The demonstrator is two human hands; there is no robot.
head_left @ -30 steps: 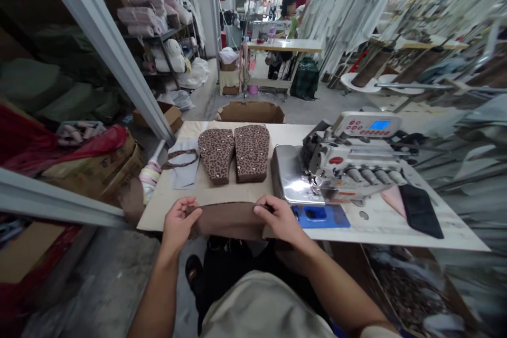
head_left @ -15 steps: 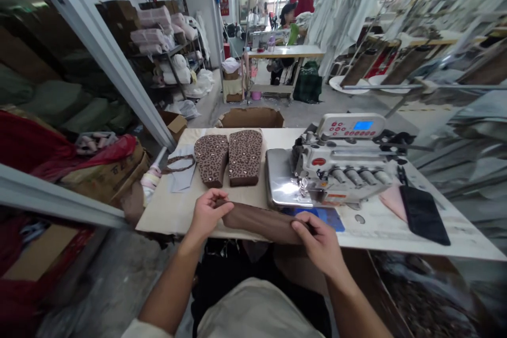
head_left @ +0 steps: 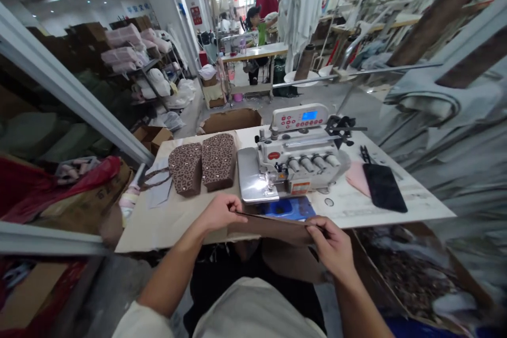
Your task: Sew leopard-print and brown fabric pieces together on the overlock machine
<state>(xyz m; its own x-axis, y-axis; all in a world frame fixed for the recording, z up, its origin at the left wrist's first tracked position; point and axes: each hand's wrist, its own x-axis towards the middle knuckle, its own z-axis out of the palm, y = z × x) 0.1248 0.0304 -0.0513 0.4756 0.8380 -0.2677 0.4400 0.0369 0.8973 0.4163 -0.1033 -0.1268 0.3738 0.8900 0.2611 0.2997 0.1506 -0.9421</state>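
Note:
A strip of brown fabric (head_left: 273, 228) is stretched between my two hands at the table's front edge. My left hand (head_left: 224, 212) pinches its left end, and my right hand (head_left: 328, 240) grips its right end. The strip's upper edge runs nearly straight, just in front of the overlock sewing machine (head_left: 301, 161). Behind my left hand lie two stacks of leopard-print fabric pieces (head_left: 184, 166), (head_left: 217, 161) side by side. A blue part (head_left: 289, 208) shows under the machine's front plate.
Black thread snips (head_left: 365, 154), a pink cloth (head_left: 357, 178) and a black flat pouch (head_left: 384, 187) lie right of the machine. An open carton of scraps (head_left: 415, 269) stands below right. Another person (head_left: 253, 21) sits at a far table.
The view has turned to the right, so the table appears further left. The brown fabric, broad and flat before, now hangs from a taut upper edge between my hands.

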